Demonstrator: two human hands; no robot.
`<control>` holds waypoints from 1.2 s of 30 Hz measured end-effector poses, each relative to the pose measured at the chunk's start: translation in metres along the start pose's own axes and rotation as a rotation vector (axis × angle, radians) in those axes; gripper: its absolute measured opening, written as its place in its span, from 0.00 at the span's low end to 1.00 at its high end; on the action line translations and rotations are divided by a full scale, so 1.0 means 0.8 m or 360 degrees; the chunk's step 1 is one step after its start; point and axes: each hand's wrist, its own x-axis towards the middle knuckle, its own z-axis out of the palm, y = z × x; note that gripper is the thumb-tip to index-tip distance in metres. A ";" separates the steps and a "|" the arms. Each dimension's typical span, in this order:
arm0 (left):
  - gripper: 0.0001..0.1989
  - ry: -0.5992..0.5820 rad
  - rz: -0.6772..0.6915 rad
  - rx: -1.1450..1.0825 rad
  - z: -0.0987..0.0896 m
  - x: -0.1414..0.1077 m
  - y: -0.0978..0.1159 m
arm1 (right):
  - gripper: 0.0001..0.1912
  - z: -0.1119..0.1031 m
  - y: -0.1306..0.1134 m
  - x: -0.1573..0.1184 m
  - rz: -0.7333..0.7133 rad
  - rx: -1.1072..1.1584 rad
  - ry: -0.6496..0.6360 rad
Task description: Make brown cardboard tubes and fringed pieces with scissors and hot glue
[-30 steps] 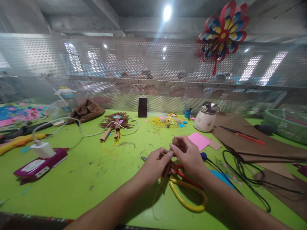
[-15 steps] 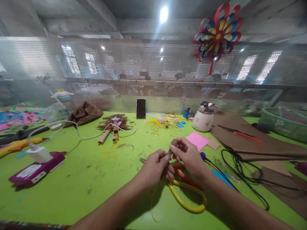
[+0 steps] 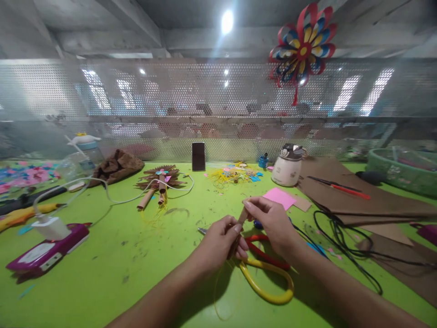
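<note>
My left hand [image 3: 223,237] is closed around the lower part of a narrow brown paper piece [image 3: 243,216]. The thumb and fingers of my right hand [image 3: 268,218] pinch its top end. Most of the paper is hidden in the left fingers, so I cannot tell whether it is rolled or flat there. Scissors lie under both hands; their yellow handle loop [image 3: 285,298] and red handle loop [image 3: 261,250] show, and the metal tip [image 3: 202,230] sticks out at left. A thin yellow strand [image 3: 215,303] trails below my left hand onto the green table [image 3: 102,282].
Brown paper rolls with a flower [image 3: 160,175] lie at back left, near a purple power strip [image 3: 48,250] with a white cable. Yellow scraps [image 3: 232,175], a phone [image 3: 198,156] and a white jug [image 3: 287,166] stand behind. Black cable [image 3: 336,237] and brown sheets [image 3: 358,191] are at right.
My right hand's fingers have shifted to the paper's top end, and more of the paper shows between the hands. My left hand keeps its grip. The view has shifted slightly.
</note>
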 end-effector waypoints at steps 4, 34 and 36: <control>0.11 -0.0046 -0.0034 0.0006 -0.003 -0.001 0.001 | 0.13 -0.005 -0.001 0.002 0.0049 -0.0011 -0.0026; 0.14 -0.0018 -0.0099 -0.0089 -0.003 -0.001 0.009 | 0.27 0.002 0.012 -0.004 0.0025 0.0032 -0.0227; 0.13 -0.0030 -0.0100 -0.0097 -0.002 -0.003 0.009 | 0.27 0.002 0.012 -0.004 0.0013 0.0036 -0.0195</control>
